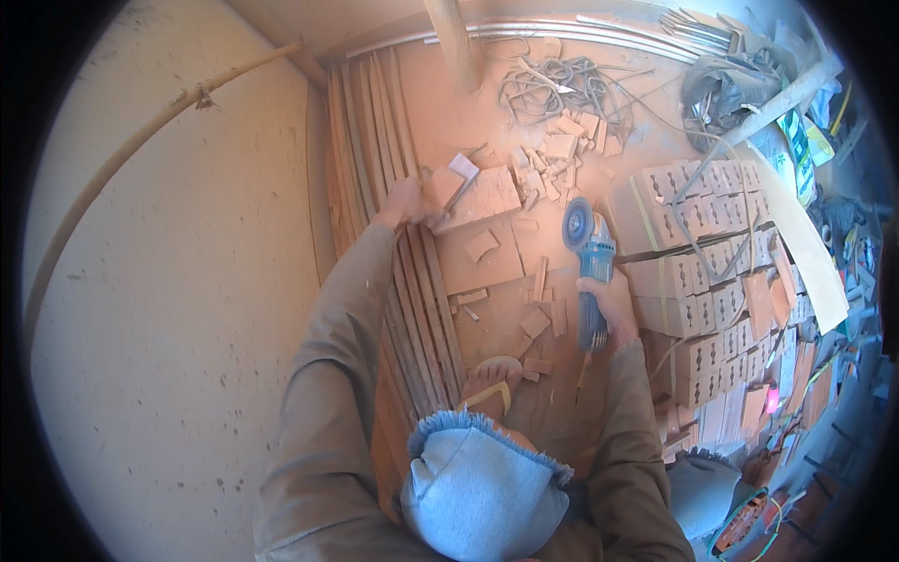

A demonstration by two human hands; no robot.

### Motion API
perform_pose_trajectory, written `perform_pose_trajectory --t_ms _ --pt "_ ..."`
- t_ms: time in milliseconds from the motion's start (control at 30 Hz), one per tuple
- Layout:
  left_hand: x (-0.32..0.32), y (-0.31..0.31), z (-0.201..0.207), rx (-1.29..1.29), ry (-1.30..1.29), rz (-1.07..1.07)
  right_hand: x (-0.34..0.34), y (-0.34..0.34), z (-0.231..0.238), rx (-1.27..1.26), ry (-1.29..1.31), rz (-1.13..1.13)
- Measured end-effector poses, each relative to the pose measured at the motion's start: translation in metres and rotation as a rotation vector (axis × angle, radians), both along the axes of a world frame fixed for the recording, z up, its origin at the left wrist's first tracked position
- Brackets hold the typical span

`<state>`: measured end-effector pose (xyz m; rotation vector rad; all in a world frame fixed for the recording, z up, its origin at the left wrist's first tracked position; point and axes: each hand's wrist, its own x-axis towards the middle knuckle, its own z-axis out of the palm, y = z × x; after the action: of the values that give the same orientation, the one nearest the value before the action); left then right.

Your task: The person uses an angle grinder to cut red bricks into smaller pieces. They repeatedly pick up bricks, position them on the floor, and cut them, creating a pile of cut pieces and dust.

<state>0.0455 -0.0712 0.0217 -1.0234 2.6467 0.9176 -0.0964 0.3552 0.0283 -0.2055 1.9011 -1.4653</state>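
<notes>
Grip of my left hand (pixel 403 203) at the orange tile (pixel 438 190), upper centre, I cannot tell; right of centre, my right hand (pixel 614 304) clasps and partly hides a blue, round-disced grinder (pixel 596 255).

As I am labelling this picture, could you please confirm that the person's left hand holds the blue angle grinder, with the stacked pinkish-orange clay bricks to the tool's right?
Not quite: the head view shows the person's right hand holding the blue angle grinder. The stacked pinkish-orange clay bricks are indeed to the tool's right.
</notes>
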Motion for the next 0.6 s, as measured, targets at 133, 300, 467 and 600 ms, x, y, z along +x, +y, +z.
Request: perform_pose_trajectory --t_ms 133,300,467,600 --pt "-0.001 -0.003 -0.006 -0.078 -0.063 -0.01 0.004 -0.005 0.001 0.0 -0.051 -0.004" --pt "-0.004 0.003 0.003 -0.09 -0.037 -0.033 0.003 -0.005 -0.003 0.023 -0.034 0.0" --pt "-0.012 0.016 0.022 -0.026 -0.145 0.001 0.003 -0.002 -0.002 0.031 -0.082 0.003" --pt "-0.005 0.017 -0.007 -0.145 -0.142 0.006 0.005 -0.004 -0.006 0.039 -0.078 0.004"
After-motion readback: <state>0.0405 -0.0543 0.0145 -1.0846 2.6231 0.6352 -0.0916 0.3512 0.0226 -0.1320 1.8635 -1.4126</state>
